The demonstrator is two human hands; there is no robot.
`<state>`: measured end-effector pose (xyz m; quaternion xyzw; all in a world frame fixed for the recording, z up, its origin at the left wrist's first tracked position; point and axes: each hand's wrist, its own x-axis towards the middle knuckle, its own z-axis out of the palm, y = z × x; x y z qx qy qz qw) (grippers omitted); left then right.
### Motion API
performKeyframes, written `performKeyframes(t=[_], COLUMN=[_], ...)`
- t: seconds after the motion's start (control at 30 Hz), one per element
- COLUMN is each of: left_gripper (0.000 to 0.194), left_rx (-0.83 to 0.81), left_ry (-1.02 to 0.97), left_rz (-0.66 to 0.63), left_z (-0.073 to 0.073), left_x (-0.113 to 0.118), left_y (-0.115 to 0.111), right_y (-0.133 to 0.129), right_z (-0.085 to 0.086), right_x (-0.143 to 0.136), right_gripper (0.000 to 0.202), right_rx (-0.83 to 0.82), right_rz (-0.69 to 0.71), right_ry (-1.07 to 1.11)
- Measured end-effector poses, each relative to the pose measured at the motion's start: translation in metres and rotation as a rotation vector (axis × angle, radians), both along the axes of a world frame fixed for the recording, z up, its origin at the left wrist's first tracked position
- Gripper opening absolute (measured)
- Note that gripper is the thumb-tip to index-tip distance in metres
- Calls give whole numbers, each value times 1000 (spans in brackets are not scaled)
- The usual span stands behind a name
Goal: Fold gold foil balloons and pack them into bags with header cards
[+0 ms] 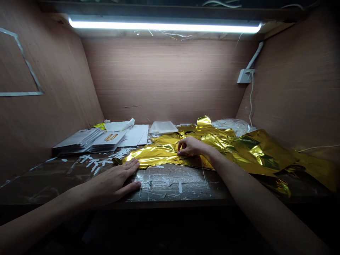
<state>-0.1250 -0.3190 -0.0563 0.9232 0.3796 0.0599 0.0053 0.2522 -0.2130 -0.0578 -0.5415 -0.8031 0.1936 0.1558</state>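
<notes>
A heap of shiny gold foil pieces covers the middle and right of the dark worktop. My right hand reaches forward and pinches the edge of a long flat gold foil piece lying at the front of the heap. My left hand lies flat on the worktop with fingers spread, its fingertips just touching the near left end of that foil piece.
Stacks of white printed cards sit at the back left, white sheets and a clear plastic bag stack behind the foil. Wooden walls close in on three sides. A white socket with a cable hangs at the right.
</notes>
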Motion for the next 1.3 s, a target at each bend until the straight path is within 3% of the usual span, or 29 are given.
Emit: performKeyframes(t=[0.33, 0.63, 0.8, 0.93, 1.03, 1.3], left_gripper=[70, 66, 60, 40, 42, 34], left_rx=[143, 149, 336, 468, 487, 621], left_ry=[-5, 8, -54, -3, 71, 84], left_rz=[-16, 85, 51, -181, -298, -300], left_z=[-14, -14, -5, 9, 18, 12], left_x=[-31, -58, -37, -7, 6, 7], left_y=[17, 23, 32, 38, 43, 62], right_y=[-5, -4, -4, -6, -5, -4], right_z=[3, 3, 3, 5, 4, 4], right_x=[-3, -2, -3, -4, -4, -4], right_gripper=[37, 47, 44, 36, 35, 34], right_rx=[-27, -21, -1, -4, 20, 58], right_rz=[-27, -12, 1, -1, 0, -8], right_ry=[-9, -2, -25, -20, -24, -56])
